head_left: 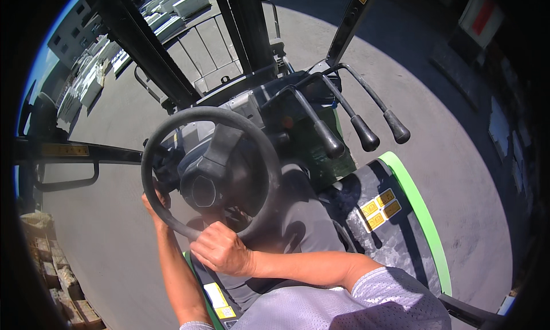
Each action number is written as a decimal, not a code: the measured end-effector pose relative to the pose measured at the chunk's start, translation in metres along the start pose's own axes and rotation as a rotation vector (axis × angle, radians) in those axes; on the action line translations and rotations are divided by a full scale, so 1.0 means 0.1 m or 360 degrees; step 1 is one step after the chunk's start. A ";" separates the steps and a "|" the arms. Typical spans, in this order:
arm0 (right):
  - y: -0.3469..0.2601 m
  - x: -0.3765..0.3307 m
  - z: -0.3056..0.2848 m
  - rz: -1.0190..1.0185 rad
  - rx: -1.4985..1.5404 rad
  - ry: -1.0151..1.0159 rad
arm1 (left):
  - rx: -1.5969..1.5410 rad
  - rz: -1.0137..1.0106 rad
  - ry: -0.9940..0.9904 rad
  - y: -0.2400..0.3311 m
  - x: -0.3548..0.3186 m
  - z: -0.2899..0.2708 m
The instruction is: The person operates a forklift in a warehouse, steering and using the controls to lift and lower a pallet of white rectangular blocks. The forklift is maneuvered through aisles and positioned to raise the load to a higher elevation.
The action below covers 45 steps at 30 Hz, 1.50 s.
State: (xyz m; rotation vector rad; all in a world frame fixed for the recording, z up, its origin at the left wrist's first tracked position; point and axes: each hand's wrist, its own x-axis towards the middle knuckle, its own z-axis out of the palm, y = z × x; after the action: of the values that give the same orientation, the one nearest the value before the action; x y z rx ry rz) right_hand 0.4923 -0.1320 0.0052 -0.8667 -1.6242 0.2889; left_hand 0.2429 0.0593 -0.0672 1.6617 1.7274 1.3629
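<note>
A black steering wheel (269, 158) stands tilted in front of me. My right hand (220, 248) is closed on its lowest part, with the knuckles up and the forearm coming across from the right. My left hand (153, 208) is at the lower left of the wheel, closed around the rim from below. The rim hides part of its fingers. Behind the wheel is the dark steering column (205, 178) with a round centre. To the right, three black levers with bulbous knobs (365, 136) stick out toward me, with no hand on them.
A green-edged dark cover with a yellow warning label (379, 209) lies at my right. Ahead rise a dark mast (243, 26) and a metal guard rack (200, 43). Pale stacked blocks (86, 86) are at far left, wooden pallets (57, 267) at near left. Grey pavement (447, 158) surrounds the vehicle.
</note>
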 end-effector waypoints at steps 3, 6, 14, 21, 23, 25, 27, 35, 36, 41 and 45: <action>0.08 0.01 0.00 -0.0029 -0.0010 -0.0061 | 0.0171 0.0159 0.0044 -0.05 -0.02 0.07; 0.15 -0.10 0.05 -0.0072 0.0033 0.0028 | 0.0053 0.0066 0.0018 -0.14 -0.07 0.05; 0.27 -0.35 0.27 0.0036 -0.0014 -0.0027 | -0.0181 -0.0043 0.0017 -0.75 0.00 -0.42; 0.04 -0.22 0.79 0.0270 -0.0322 0.0143 | 0.0333 0.0655 0.0011 -1.27 0.12 -1.21; -0.13 -0.21 1.02 0.0316 -0.0362 0.0202 | 0.0068 0.0248 0.0017 -1.30 0.11 -1.40; -0.31 -0.23 1.23 0.0284 -0.0370 0.0244 | -0.0122 0.0168 0.0091 -1.30 0.05 -1.59; -0.48 -0.28 1.42 0.0333 -0.0402 0.0236 | -0.0213 0.0032 0.0155 -1.29 0.02 -1.79; -0.93 -0.44 2.12 0.0704 -0.0221 0.0475 | -0.0140 -0.0347 0.0106 -1.38 -0.23 -2.67; -0.95 -0.40 2.17 0.0677 -0.0201 0.0512 | -0.0122 -0.0344 0.0097 -1.40 -0.29 -2.74; -1.02 -0.15 2.29 0.0603 -0.0066 0.0556 | -0.0040 -0.0296 0.0192 -1.44 -0.49 -2.96; -1.03 0.17 2.34 0.0582 -0.0239 0.0553 | -0.0046 -0.0411 0.0141 -1.38 -0.56 -2.99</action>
State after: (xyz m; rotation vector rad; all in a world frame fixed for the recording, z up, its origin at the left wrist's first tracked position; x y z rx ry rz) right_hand 0.2368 -0.1277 0.0213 -1.2573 -1.1719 0.2548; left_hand -0.0611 -0.0790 -0.0634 1.3255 1.8865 1.3488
